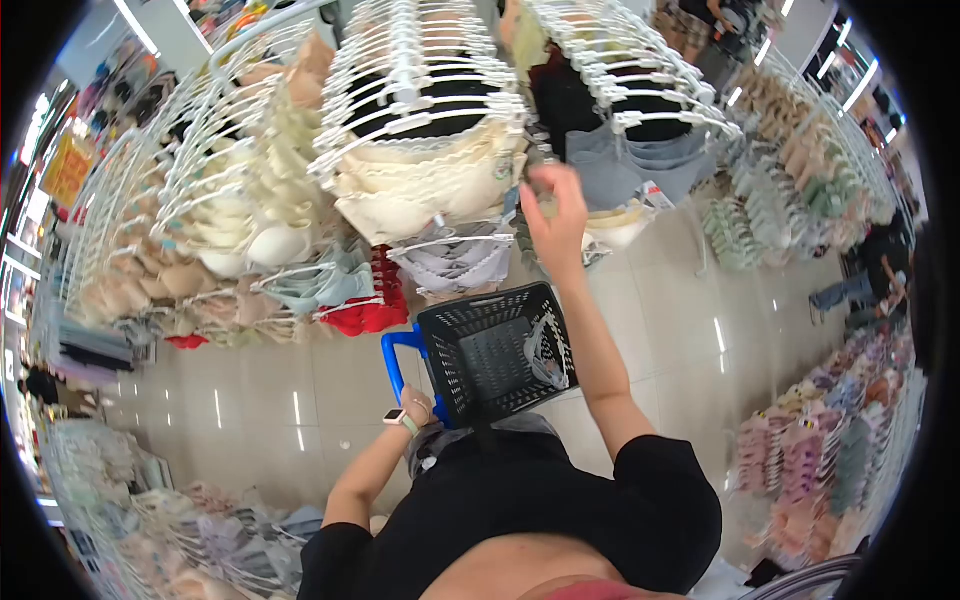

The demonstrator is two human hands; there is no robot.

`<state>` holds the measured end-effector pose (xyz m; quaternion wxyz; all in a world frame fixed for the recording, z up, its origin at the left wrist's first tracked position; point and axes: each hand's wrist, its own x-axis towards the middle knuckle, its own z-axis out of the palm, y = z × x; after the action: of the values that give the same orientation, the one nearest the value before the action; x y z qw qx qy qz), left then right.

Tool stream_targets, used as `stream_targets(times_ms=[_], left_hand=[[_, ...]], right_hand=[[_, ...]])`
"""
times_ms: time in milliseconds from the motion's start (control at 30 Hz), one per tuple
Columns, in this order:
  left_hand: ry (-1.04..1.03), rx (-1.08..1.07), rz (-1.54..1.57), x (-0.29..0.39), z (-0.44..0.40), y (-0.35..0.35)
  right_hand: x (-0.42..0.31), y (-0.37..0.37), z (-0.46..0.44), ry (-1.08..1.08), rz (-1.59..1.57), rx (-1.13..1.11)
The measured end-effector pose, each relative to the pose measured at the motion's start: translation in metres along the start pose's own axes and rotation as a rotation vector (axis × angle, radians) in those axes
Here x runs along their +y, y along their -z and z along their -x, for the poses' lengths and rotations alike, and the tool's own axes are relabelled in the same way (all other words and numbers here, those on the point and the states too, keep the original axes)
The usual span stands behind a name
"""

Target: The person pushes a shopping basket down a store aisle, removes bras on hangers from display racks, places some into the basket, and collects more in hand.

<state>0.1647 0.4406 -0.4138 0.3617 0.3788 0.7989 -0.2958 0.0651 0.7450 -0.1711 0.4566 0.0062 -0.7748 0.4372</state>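
1. The right hand [558,212] is up between the cream bras [395,190] and the blue-gray bras [640,165]. Its fingers are loosely bent, with the thumb a bit apart. I see nothing in it, and I cannot tell if the fingertips touch any cloth. If it pulls here, it could grab the wrong bra, because the two rows are so close.

2. The white hangers [410,122] are packed tight. One tug might drag the next ones too, since straps and hangers can hook together. Some bras might then drop on the shiny floor [660,300].

3. A small dark tag [511,203] hangs by the right hand. A hard pull could rip it off if a finger gets caught.

4. The left hand [417,404] is wrapped around the blue handle [393,365] of the black basket [447,365]. The basket is down in front of the person's legs, below the racks. If the person leans far, it could swing and bump the lavender bras [460,262].

5. A gray bra [543,350] lies inside the basket, along the right side. It could slide out if the basket tips. Its straps could also snag in the basket's holes.
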Motion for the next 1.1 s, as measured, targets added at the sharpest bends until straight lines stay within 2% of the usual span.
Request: stream_targets(times_ms=[33, 100, 167, 267, 300, 367, 433, 467, 500, 667, 700, 767, 800, 833, 867, 900, 933, 967, 1000, 1067, 1100], left_hand=[[0.016, 0.004, 0.021, 0.001, -0.005, -0.009], [0.014, -0.003, -0.126, 0.003, -0.027, -0.032], [0.05, -0.007, -0.147, 0.009, -0.027, -0.03], [0.054, -0.001, -0.129, 0.012, -0.028, -0.031], [0.05, 0.006, -0.115, 0.013, -0.031, -0.036], [0.034, 0.016, -0.094, 0.011, -0.038, -0.049], [0.012, 0.006, -0.087, 0.001, -0.035, -0.048], [0.003, -0.01, -0.104, -0.002, -0.031, -0.042], [-0.034, 0.081, -0.097, -0.005, -0.015, -0.035], [0.023, 0.153, 0.0, -0.003, -0.023, -0.057], [0.034, 0.202, 0.042, -0.005, -0.022, -0.051], [-0.017, 0.234, 0.1, -0.013, 0.001, -0.031], [0.07, 0.401, 0.252, -0.013, 0.005, -0.026], [0.158, 0.563, 0.403, -0.013, 0.005, -0.024], [0.144, 0.668, 0.535, -0.018, 0.003, -0.022], [0.157, 0.669, 0.543, -0.025, 0.003, -0.015], [0.247, 0.827, 0.475, -0.035, 0.007, -0.004], [0.335, 0.979, 0.396, -0.044, 0.009, 0.006], [0.345, 0.97, 0.39, -0.052, 0.007, 0.014], [0.668, 1.028, 0.358, -0.063, 0.002, 0.025], [0.655, 1.014, 0.336, -0.066, -0.008, 0.019]], right_hand=[[-0.011, -0.009, -0.025, 0.257, 0.124, 0.042], [-0.028, -0.028, -0.059, 0.406, 0.264, -0.001], [-0.021, -0.042, -0.076, 0.479, 0.393, -0.171], [-0.023, -0.05, -0.089, 0.498, 0.499, -0.197], [-0.026, -0.052, -0.094, 0.531, 0.486, -0.187], [-0.02, -0.05, -0.105, 0.515, 0.412, -0.345], [-0.025, -0.047, -0.109, 0.394, 0.276, -0.339], [-0.028, -0.042, -0.11, 0.462, 0.353, -0.313], [-0.035, -0.034, -0.107, 0.42, 0.377, -0.333], [-0.039, 0.009, -0.06, 0.244, 0.364, -0.411], [-0.035, 0.017, -0.042, 0.253, 0.361, -0.428], [-0.033, 0.032, 0.003, 0.116, 0.296, -0.472], [-0.019, 0.036, 0.034, 0.031, 0.333, -0.457], [-0.014, 0.042, 0.062, -0.139, 0.385, -0.553], [-0.007, 0.042, 0.093, -0.163, 0.35, -0.522], [-0.005, 0.041, 0.123, -0.336, 0.382, -0.566], [0.003, 0.038, 0.155, -0.324, 0.414, -0.523], [0.012, 0.034, 0.188, -0.436, 0.46, -0.534], [0.022, 0.029, 0.223, -0.563, 0.476, -0.509], [0.048, 0.019, 0.289, -0.698, 0.485, -0.518], [0.049, 0.013, 0.309, -0.717, 0.437, -0.443]])
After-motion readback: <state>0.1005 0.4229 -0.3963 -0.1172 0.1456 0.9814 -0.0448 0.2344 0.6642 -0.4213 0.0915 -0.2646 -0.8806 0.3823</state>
